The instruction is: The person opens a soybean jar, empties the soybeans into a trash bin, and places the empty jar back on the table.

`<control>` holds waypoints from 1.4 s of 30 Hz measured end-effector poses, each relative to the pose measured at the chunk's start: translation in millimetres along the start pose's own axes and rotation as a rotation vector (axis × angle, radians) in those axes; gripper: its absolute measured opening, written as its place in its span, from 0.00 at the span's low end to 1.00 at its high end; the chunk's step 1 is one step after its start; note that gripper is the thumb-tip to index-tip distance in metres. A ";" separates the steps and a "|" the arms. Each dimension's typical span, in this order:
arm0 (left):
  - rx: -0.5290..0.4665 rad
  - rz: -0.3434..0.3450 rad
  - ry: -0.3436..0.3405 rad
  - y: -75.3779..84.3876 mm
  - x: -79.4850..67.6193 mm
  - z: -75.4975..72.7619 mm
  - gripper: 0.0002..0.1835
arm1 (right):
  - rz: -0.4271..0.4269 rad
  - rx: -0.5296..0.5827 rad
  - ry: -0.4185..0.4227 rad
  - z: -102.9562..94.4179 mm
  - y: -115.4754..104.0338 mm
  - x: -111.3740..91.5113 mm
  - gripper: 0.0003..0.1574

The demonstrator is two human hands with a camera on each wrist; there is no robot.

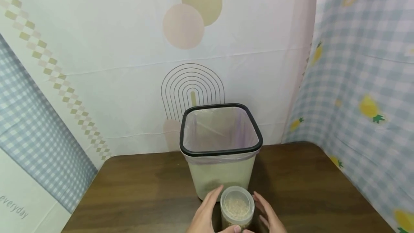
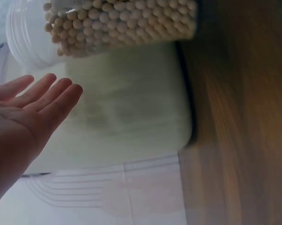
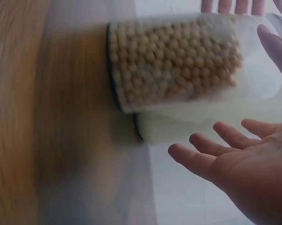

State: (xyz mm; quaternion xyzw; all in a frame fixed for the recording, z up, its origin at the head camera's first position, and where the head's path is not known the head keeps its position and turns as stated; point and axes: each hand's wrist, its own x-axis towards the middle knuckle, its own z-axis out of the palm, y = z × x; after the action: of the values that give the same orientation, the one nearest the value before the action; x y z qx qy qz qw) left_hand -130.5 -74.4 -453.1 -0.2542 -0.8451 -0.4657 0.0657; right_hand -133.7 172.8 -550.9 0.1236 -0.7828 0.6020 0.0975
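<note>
A clear jar with a translucent lid stands upright at the table's front, partly filled with round tan beans, perhaps soybeans. Both wrist views show the beans through its side. My left hand is at its left, fingers extended and spread; the left wrist view shows a gap between those fingers and the jar. On the other side is my right hand, its fingers spread apart from the jar wall. Both thumbs come near the jar's front; whether they touch it I cannot tell.
Directly behind the jar stands a pale green waste bin with a black rim and a thin plastic liner. The brown wooden table reaches back to a patterned white cloth. Checked blue cloth hangs at the right.
</note>
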 end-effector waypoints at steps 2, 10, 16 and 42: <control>-0.044 -0.018 -0.041 1.0 4.8 1.2 0.48 | -0.020 0.056 -0.062 2.7 28.2 2.3 0.67; -0.015 0.239 -0.032 -16.7 17.4 15.4 0.45 | 0.032 0.092 -0.070 24.5 83.6 7.3 0.50; 0.024 0.276 0.010 -17.7 21.4 17.0 0.44 | 0.085 0.203 -0.070 25.7 80.6 16.1 0.53; 0.759 0.083 0.437 12.9 22.7 54.7 0.60 | -0.243 0.090 -0.069 27.5 91.9 15.3 0.42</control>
State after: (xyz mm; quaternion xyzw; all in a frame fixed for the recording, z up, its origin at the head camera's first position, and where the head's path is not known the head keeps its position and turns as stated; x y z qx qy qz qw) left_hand -136.9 -15.5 -466.0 -0.1413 -0.9116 -0.1619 0.3504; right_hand -176.9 167.6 -637.8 0.2422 -0.7371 0.6158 0.1372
